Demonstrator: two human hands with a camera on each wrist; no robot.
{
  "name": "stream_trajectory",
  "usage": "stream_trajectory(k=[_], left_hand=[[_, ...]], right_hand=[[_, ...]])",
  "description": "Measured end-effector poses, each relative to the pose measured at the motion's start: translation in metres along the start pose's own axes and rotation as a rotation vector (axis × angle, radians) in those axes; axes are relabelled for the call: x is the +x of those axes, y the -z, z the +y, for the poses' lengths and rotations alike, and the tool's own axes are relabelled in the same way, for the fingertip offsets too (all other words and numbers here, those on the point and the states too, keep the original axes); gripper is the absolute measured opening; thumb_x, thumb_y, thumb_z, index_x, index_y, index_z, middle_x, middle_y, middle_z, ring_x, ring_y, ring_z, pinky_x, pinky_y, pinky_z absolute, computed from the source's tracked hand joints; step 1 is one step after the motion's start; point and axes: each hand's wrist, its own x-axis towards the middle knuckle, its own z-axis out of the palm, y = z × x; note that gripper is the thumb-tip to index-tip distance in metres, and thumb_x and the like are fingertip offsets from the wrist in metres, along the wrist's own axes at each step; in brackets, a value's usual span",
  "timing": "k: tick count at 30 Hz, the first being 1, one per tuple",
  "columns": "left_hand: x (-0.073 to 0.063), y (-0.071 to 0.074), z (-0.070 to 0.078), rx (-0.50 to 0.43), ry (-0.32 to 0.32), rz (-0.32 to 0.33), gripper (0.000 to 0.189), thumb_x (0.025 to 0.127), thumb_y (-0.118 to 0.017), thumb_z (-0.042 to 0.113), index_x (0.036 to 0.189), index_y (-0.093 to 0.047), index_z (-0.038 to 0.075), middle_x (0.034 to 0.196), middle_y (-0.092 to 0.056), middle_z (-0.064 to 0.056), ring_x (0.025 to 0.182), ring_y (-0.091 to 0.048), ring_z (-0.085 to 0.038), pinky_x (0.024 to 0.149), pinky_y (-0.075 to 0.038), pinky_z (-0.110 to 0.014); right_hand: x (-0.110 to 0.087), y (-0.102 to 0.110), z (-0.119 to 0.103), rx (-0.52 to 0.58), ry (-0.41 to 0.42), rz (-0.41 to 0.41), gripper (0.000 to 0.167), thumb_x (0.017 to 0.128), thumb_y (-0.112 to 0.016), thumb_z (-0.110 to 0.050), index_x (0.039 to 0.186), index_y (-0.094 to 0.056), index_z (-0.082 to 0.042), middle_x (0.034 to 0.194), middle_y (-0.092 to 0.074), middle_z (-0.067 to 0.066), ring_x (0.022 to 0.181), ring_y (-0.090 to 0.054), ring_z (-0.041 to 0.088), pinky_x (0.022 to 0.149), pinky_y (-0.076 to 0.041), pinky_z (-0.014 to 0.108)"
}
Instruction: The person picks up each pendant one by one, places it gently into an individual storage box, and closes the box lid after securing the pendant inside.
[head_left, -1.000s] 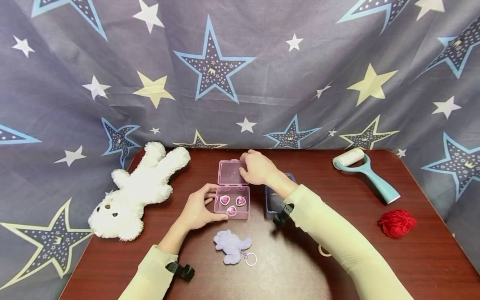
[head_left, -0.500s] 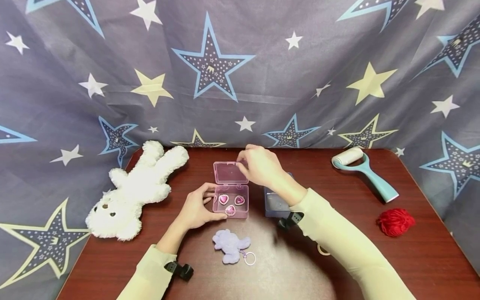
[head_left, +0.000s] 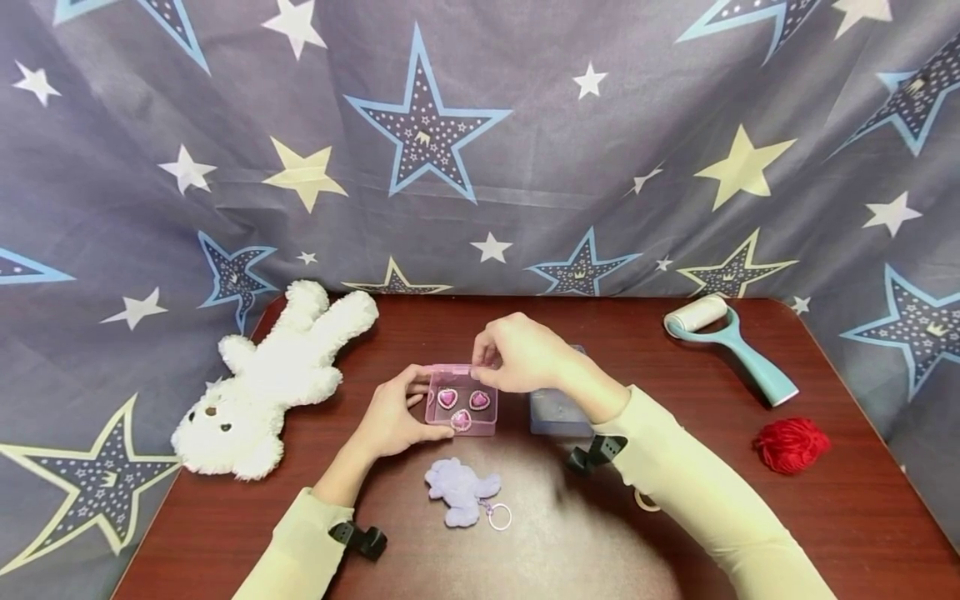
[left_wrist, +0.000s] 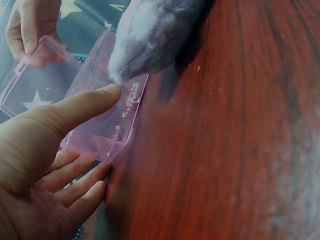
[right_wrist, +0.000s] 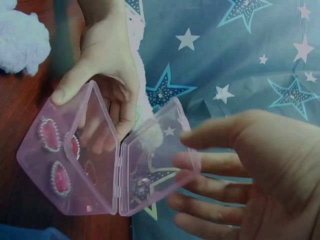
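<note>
A small pink see-through plastic box point(head_left: 483, 429) stands on the table with three pink heart-shaped gems point(head_left: 447, 399) edged in silvery beads inside. My left hand point(head_left: 393, 417) holds the box by its left side, thumb at the front corner and fingers along the side. Its hinged lid point(right_wrist: 150, 165) is partly raised at the back. At the lid's free edge, my right hand point(head_left: 525, 354) pinches it between thumb and fingers. A lilac plush keychain point(head_left: 459, 492) with a metal ring lies just in front of the box.
Right of the pink box sits a dark blue see-through box point(head_left: 555, 412), partly under my right arm. A white plush bear point(head_left: 277, 367) lies at left. At right are a lint roller point(head_left: 738, 342) and red yarn point(head_left: 791, 444). A beige ring point(head_left: 647, 500) shows beside my sleeve.
My right hand has taken the lid's edge and drawn it forward and down from its laid-back position. The left hand stays on the box.
</note>
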Motion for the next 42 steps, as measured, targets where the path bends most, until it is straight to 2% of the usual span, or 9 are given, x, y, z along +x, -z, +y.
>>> stream_trajectory(k=[4,8,13,15,17,23,28,34,42], left_hand=[[0.0,0.0,0.0,0.0,0.005,-0.002,0.083,0.062,-0.105,0.015,0.131,-0.06,0.005,0.128,-0.072,-0.016,0.12,-0.073,-0.032,0.106,-0.061,-0.043],[0.0,0.0,0.0,-0.003,0.008,-0.002,0.082,0.062,-0.105,0.015,0.131,-0.061,0.005,0.127,-0.072,-0.016,0.121,-0.072,-0.031,0.106,-0.061,-0.042],[0.0,-0.001,0.001,0.0,0.016,-0.009,0.083,0.063,-0.105,0.016,0.133,-0.06,0.005,0.131,-0.071,-0.017,0.121,-0.072,-0.031,0.107,-0.061,-0.041],[0.0,-0.001,0.001,-0.001,0.018,-0.01,0.083,0.063,-0.105,0.016,0.133,-0.06,0.005,0.131,-0.071,-0.016,0.122,-0.072,-0.031,0.107,-0.061,-0.041],[0.0,0.0,0.001,-0.002,0.017,-0.011,0.083,0.063,-0.105,0.016,0.132,-0.06,0.006,0.131,-0.071,-0.016,0.122,-0.071,-0.031,0.107,-0.061,-0.041],[0.0,0.0,0.001,-0.002,0.009,-0.011,0.083,0.063,-0.105,0.016,0.132,-0.06,0.006,0.131,-0.071,-0.016,0.122,-0.072,-0.031,0.107,-0.061,-0.042],[0.0,0.0,0.002,0.0,0.005,-0.01,0.083,0.063,-0.105,0.016,0.132,-0.06,0.006,0.132,-0.07,-0.016,0.122,-0.072,-0.032,0.107,-0.061,-0.043],[-0.001,0.0,0.001,0.003,-0.001,-0.008,0.083,0.063,-0.105,0.015,0.132,-0.06,0.006,0.132,-0.07,-0.016,0.122,-0.072,-0.032,0.107,-0.061,-0.044],[-0.001,0.0,0.001,0.009,0.001,-0.006,0.084,0.062,-0.105,0.015,0.132,-0.059,0.007,0.132,-0.07,-0.016,0.122,-0.072,-0.032,0.107,-0.061,-0.045]], right_hand=[[0.001,-0.004,0.006,0.004,0.047,-0.094,0.014,0.088,-0.083,-0.028,0.09,-0.076,-0.016,0.089,-0.074,0.0,0.086,-0.072,0.018,0.077,-0.059,0.025],[0.001,-0.009,0.01,-0.025,0.08,-0.191,0.031,0.087,-0.084,-0.035,0.107,-0.076,-0.013,0.099,-0.07,0.006,0.086,-0.063,0.017,0.078,-0.054,0.029],[0.001,-0.018,0.012,-0.002,0.09,-0.267,0.052,0.087,-0.084,-0.037,0.128,-0.07,-0.008,0.122,-0.068,0.013,0.107,-0.063,0.023,0.095,-0.056,0.036],[0.001,-0.021,0.012,0.01,0.088,-0.272,0.059,0.086,-0.086,-0.037,0.133,-0.068,-0.008,0.128,-0.066,0.013,0.116,-0.062,0.026,0.101,-0.057,0.038],[0.001,-0.025,0.012,0.011,0.092,-0.269,0.062,0.085,-0.087,-0.037,0.136,-0.067,-0.009,0.13,-0.063,0.012,0.118,-0.061,0.025,0.103,-0.057,0.038],[0.0,-0.035,0.011,-0.03,0.11,-0.262,0.068,0.083,-0.089,-0.038,0.141,-0.064,-0.011,0.131,-0.06,0.01,0.114,-0.062,0.022,0.102,-0.058,0.036],[-0.001,-0.039,0.007,-0.09,0.122,-0.239,0.072,0.079,-0.091,-0.038,0.14,-0.063,-0.012,0.125,-0.059,0.01,0.108,-0.061,0.02,0.096,-0.059,0.033],[0.0,-0.044,0.003,-0.086,0.141,-0.19,0.063,0.083,-0.088,-0.044,0.131,-0.065,-0.009,0.119,-0.059,0.012,0.101,-0.06,0.018,0.09,-0.06,0.032],[0.003,-0.049,0.004,-0.085,0.157,-0.178,0.055,0.088,-0.083,-0.044,0.126,-0.066,-0.008,0.115,-0.061,0.012,0.096,-0.055,0.016,0.083,-0.055,0.029]])
